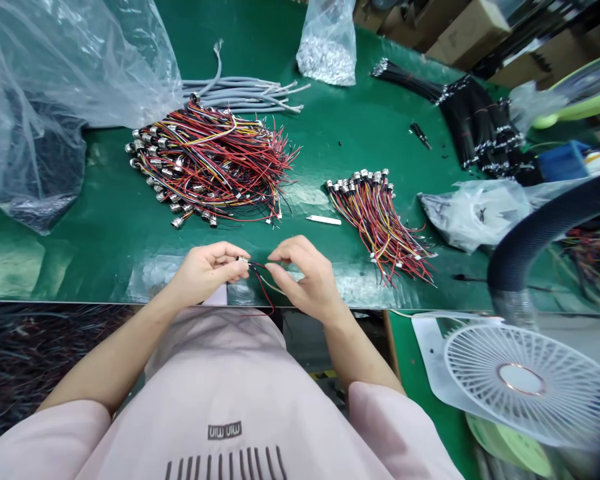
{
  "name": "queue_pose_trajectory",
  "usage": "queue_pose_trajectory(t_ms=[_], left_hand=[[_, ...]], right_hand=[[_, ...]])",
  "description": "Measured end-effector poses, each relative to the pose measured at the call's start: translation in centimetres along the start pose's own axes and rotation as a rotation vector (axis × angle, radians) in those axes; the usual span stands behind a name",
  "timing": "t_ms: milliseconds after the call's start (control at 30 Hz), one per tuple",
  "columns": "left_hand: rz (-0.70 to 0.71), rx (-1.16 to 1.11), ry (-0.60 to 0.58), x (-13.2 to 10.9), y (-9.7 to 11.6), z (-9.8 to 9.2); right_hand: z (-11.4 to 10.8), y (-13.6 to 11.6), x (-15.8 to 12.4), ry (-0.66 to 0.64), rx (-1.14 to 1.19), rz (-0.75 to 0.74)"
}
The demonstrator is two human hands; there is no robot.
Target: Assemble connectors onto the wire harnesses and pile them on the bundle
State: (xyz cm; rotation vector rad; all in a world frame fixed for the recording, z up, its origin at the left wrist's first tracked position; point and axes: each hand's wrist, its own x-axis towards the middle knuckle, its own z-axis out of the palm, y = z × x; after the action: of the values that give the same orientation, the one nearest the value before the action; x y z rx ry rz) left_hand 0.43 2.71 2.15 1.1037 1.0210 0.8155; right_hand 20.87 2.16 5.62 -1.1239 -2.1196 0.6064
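Observation:
My left hand [207, 270] pinches the metal connector end of a small wire harness [260, 283] just above the near edge of the green table [105, 227]. My right hand [305, 277] pinches the same harness's thin wires a little to the right; red and black strands hang down between the hands. A large heap of similar harnesses [210, 163] with metal connectors and red, yellow and black wires lies behind my left hand. A smaller, tidier bundle [380, 213] lies to the right of my right hand.
A small white strip [323, 219] lies between the piles. Grey cables [245, 93] and a clear bag of small parts [329, 47] sit farther back, black cables [480, 127] at back right. Large plastic bag [40, 100] at left, white fan [530, 383] and ribbed hose [540, 233] at right.

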Motion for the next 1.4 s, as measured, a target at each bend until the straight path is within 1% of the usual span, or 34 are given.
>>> queue_pose_trajectory(t_ms=[33, 100, 133, 200, 267, 400, 467, 533, 667, 733, 800, 867, 967, 1100, 1200, 1267, 1400], left_hand=[[0.002, 0.0, 0.016, 0.0, 0.0, 0.0], [0.016, 0.017, 0.034, 0.0, 0.0, 0.0], [0.026, 0.032, 0.037, 0.0, 0.0, 0.0], [0.042, 0.064, 0.039, 0.0, 0.1, 0.0], [0.048, 0.086, 0.037, -0.1, 0.1, 0.0], [0.036, 0.075, 0.022, -0.1, 0.1, 0.0], [0.032, 0.06, 0.009, -0.1, 0.0, 0.0], [0.033, 0.056, -0.006, -0.1, 0.0, 0.0], [0.033, 0.064, -0.004, 0.0, -0.1, 0.1], [0.034, 0.063, 0.018, 0.0, 0.0, 0.0], [0.034, 0.063, 0.032, 0.0, 0.1, 0.0], [0.035, 0.066, 0.029, 0.0, 0.2, 0.0], [0.071, 0.067, 0.047, 0.2, 0.3, 0.1], [0.127, 0.049, 0.065, 0.2, 0.3, 0.2], [0.094, 0.046, 0.045, 0.2, 0.3, 0.3], [0.071, 0.033, 0.037, 0.2, 0.3, 0.3], [0.049, 0.006, 0.018, 0.2, 0.5, 0.3]], right_hand=[[0.0, -0.3, -0.1, 0.005, -0.065, -0.053], [0.3, -0.8, -0.3, -0.032, -0.191, -0.12], [0.6, -0.9, -0.4, -0.057, -0.246, -0.132], [1.2, -0.9, -0.5, -0.084, -0.306, -0.11], [1.6, -0.7, -0.5, -0.089, -0.237, -0.059], [1.3, -0.3, -0.4, -0.1, 0.106, 0.044], [1.1, -0.3, -0.4, -0.095, 0.17, 0.074], [1.1, -0.4, -0.3, -0.068, 0.13, 0.061], [1.9, -0.6, -0.2, 0.001, -0.057, -0.019], [2.4, -0.7, -0.1, 0.004, -0.141, -0.037], [2.7, -0.6, -0.1, 0.001, -0.179, -0.041], [2.7, -0.5, 0.0, 0.008, -0.145, -0.048], [2.3, -0.1, 0.3, -0.008, 0.003, -0.024], [1.5, 0.6, 0.5, -0.075, 0.171, 0.127], [1.1, 0.8, 0.3, -0.082, 0.248, 0.21], [1.0, 0.8, 0.1, -0.078, 0.29, 0.201], [0.9, 0.6, -0.1, -0.103, 0.313, 0.129]])
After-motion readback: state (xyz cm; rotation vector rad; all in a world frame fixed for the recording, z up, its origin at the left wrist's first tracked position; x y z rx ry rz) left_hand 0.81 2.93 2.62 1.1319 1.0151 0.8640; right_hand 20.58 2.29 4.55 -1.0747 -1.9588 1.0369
